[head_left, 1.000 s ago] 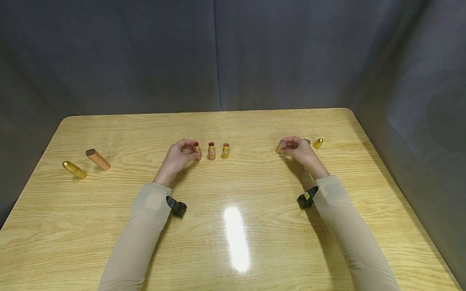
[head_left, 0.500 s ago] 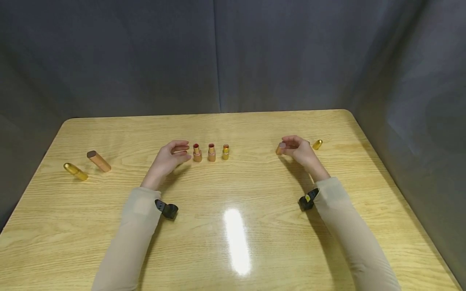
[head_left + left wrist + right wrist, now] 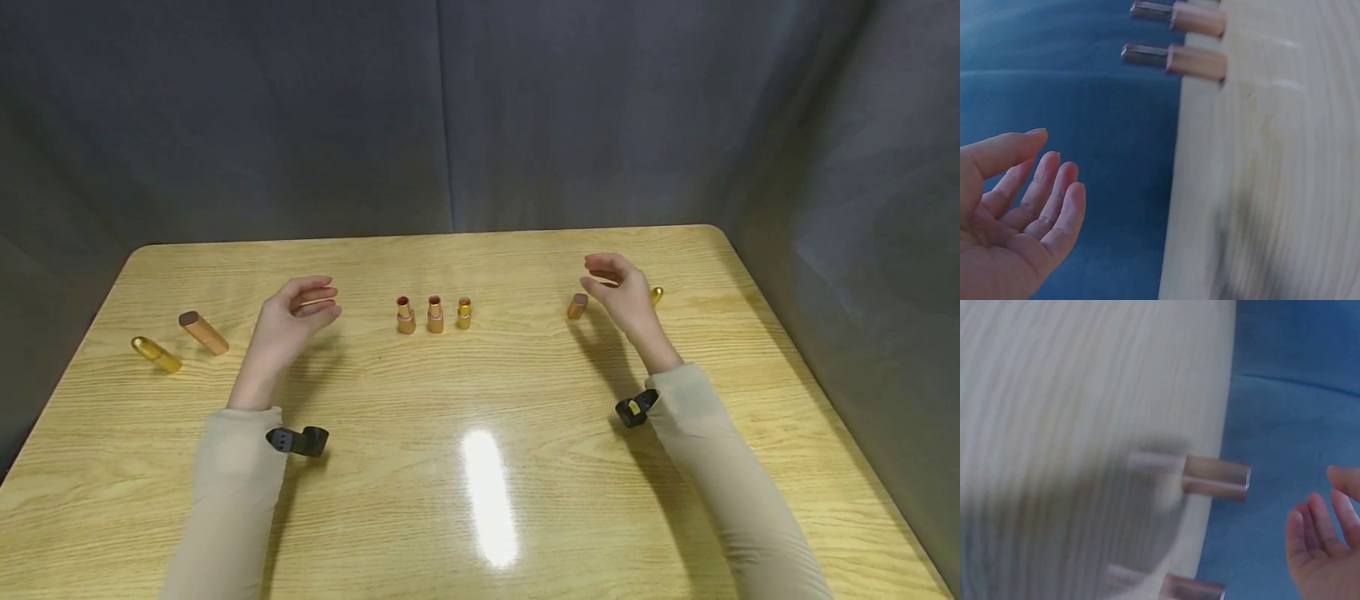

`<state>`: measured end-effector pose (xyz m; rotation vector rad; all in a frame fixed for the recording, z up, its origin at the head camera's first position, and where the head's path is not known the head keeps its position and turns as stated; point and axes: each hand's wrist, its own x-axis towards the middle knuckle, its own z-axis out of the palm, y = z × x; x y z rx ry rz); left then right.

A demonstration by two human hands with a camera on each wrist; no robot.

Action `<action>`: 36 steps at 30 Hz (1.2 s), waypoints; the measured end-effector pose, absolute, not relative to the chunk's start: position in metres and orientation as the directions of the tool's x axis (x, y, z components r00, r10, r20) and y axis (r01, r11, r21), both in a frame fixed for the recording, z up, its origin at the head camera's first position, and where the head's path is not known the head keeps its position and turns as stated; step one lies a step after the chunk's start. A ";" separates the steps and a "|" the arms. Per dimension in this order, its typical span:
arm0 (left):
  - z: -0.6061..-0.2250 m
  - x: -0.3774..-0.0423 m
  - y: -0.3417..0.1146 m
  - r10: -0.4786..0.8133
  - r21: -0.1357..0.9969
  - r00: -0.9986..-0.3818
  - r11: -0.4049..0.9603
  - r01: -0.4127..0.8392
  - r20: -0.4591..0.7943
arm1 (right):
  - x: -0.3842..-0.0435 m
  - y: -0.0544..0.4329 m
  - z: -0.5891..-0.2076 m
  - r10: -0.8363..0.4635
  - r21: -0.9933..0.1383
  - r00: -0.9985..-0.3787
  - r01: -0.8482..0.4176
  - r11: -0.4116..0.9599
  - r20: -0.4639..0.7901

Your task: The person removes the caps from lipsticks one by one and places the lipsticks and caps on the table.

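My left hand (image 3: 292, 321) hangs over the table, fingers relaxed, nothing in it. To its right, three uncapped lipsticks stand upright in a row: a rose-gold lipstick (image 3: 406, 318), a second rose-gold lipstick (image 3: 436, 317) and a gold lipstick (image 3: 464, 314). Two rose-gold lipsticks, one being the nearer lipstick (image 3: 1196, 62), show in the left wrist view. Raised clear of a rose-gold cap (image 3: 577, 306), my right hand (image 3: 626, 296) holds nothing, its fingers loosely bent. A second rose-gold cap (image 3: 1192, 587) appears low in the right wrist view; the hand hides it in the head view.
At the left stand a capped rose-gold lipstick (image 3: 204, 333) and a capped gold lipstick (image 3: 156, 354). A gold cap (image 3: 657, 296) is partly covered by the right hand. A dark curtain (image 3: 300, 125) hangs behind the wooden table (image 3: 405, 467).
My left hand has let go of the leftmost uncapped lipstick and moved left. My right hand has released the rose-gold cap and lifted away from it; the cap stays on the table.
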<state>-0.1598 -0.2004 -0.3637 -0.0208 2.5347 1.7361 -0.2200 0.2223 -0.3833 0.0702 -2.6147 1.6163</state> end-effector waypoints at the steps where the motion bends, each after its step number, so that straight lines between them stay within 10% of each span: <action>1: -0.363 -0.159 -0.204 0.012 0.931 -0.999 0.364 -0.034 -0.042 | -0.220 0.220 -0.382 -0.001 -0.894 -0.996 -0.078 0.442 0.087; 21: -0.358 -0.148 -0.263 -0.531 1.000 -0.848 0.031 -0.003 0.014 | -0.210 0.187 -0.369 -0.109 -0.924 -0.993 -0.085 0.373 0.047; 36: -0.376 -0.136 -0.290 -0.692 0.998 -0.721 -0.035 0.051 0.013 | -0.209 0.174 -0.371 -0.153 -0.924 -0.987 -0.107 0.366 0.054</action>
